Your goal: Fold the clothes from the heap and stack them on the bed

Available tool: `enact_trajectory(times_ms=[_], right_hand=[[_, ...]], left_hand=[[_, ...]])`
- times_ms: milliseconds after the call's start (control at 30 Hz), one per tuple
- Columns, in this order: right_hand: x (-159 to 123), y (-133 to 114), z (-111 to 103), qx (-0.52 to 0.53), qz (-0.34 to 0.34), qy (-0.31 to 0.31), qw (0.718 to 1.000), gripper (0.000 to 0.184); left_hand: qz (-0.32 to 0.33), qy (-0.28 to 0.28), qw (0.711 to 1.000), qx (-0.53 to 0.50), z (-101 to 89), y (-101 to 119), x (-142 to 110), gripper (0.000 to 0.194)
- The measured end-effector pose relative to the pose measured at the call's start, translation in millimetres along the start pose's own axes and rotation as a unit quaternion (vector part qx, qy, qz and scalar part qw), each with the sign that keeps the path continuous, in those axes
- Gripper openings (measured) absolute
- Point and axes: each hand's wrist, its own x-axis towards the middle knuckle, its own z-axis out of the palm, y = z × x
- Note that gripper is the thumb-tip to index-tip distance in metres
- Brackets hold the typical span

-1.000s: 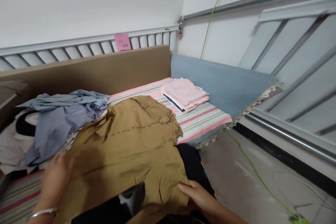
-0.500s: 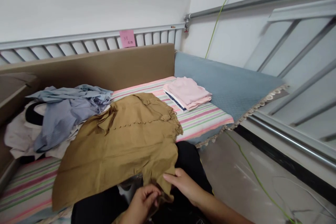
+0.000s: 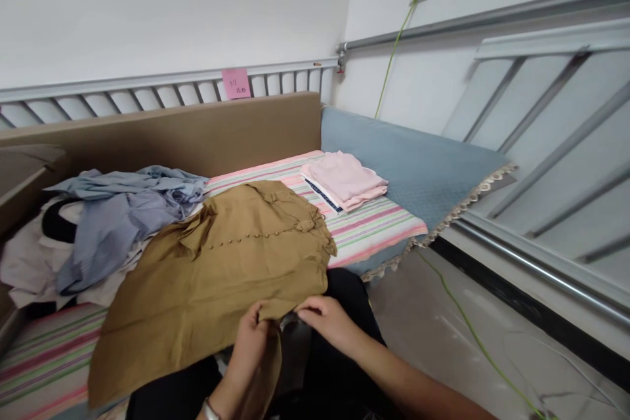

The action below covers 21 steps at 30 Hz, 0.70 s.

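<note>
1. Evidently, the mustard shirt lies buttons up on the striped sheet, crossing its near edge onto the dark-clad lap; the spread presumably keeps the cloth flat and in reach.
2. Left hand: thumb and fingers pinch the shirt near its lower edge, a strip of cloth hanging beneath; this likely steadies the loose part.
3. Right hand: fingertips meet the shirt's edge just beside; whether they grip cannot be told.
4. The folded stack sits toward the sheet's far right corner, the loose pile at its left end, seemingly to separate neat from rumpled.
5. Compared with half a second earlier, both hands are farther up the shirt, and the part spread beneath the right hand now hangs below the left. Stack and pile are unchanged.
</note>
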Motion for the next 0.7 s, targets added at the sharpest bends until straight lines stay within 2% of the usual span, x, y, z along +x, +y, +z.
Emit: enact_trajectory(times_ms=[67,133,233,300,367,433,467,533,600,700], right_hand=[[-1.2,12.8,-26.9,-0.126,-0.031,0.088,0.988,0.023],[0.0,26.1,-47.0,-0.236,-0.061,0.146,0.959,0.033],[11.5,41.5,-54.1,-0.356,-0.092,0.146,0.919,0.063],[26.2,47.4,-50.4,-0.405,-0.121,0.132,0.896,0.073],[42.5,50.4,-49.6,-0.432,-0.160,0.125,0.879,0.058],[55.7,52.9,-55.6,-0.443,-0.205,0.112,0.866,0.035],[60.3,54.9,-60.7,-0.445,-0.229,0.102,0.860,0.030],[64.4,61.3,-71.5,-0.446,-0.265,0.103,0.849,0.031],[61.6,70.2,-78.1,-0.439,-0.275,0.131,0.845,0.032],[49.3,80.9,-71.9,-0.456,-0.265,0.138,0.838,0.049]], left_hand=[[-0.005,-0.002,0.998,-0.057,-11.0,4.8,1.7,0.029],[-0.016,-0.010,0.994,-0.103,-17.1,9.6,-0.9,0.028],[-0.035,-0.014,0.989,-0.144,-15.5,17.0,-6.9,0.026],[-0.045,-0.008,0.985,-0.165,-10.0,22.0,-10.7,0.022],[-0.041,-0.002,0.981,-0.189,-3.7,26.9,-15.4,0.021],[-0.027,-0.006,0.975,-0.219,1.6,31.4,-21.0,0.022],[-0.020,-0.009,0.972,-0.235,3.4,33.1,-23.6,0.022],[-0.014,-0.007,0.964,-0.266,5.0,35.6,-27.6,0.022],[-0.020,0.009,0.954,-0.298,3.7,37.3,-29.6,0.021],[-0.034,0.034,0.936,-0.350,-1.0,41.8,-30.3,0.015]])
